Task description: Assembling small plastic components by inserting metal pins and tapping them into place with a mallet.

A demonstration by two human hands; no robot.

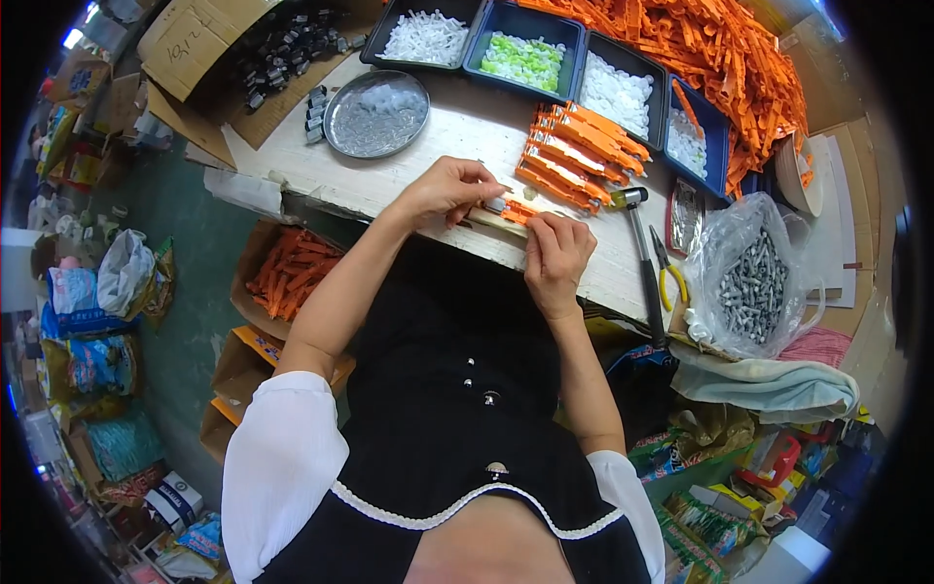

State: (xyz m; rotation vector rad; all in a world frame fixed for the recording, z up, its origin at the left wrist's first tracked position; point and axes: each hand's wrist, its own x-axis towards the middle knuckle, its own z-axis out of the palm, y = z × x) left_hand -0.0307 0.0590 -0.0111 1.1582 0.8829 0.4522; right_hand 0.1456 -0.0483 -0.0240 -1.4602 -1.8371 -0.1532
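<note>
Head view, looking straight down: both hands meet at the near edge of the wooden table (467, 136). The left hand (443, 190) pinches one end of a small orange piece (514, 209) with a grey metal tip, and the right hand (556, 251) grips its other end from below, fingers curled over it. The piece is short, flat and bright orange, lying across a pale strip right at the table's edge, between the two hands.

Just beyond it sits a neat stack of orange pieces (579, 156). To the right lie a hammer (642, 258) and, beside it, pliers with yellow handles (669, 277). Further right, an open clear bag of grey metal parts (751, 282) rests above a folded pale green cloth (769, 384). A round metal dish (377, 113) stands to the left of the stack. Along the far edge run dark trays (525, 58) of white and green bits, with a big heap of orange parts (720, 58) behind. Below the table, a cardboard box (287, 273) holds more orange pieces.

The fingers cover much of the piece, so its full shape is hard to read. The contents of the trays are too small to make out.
</note>
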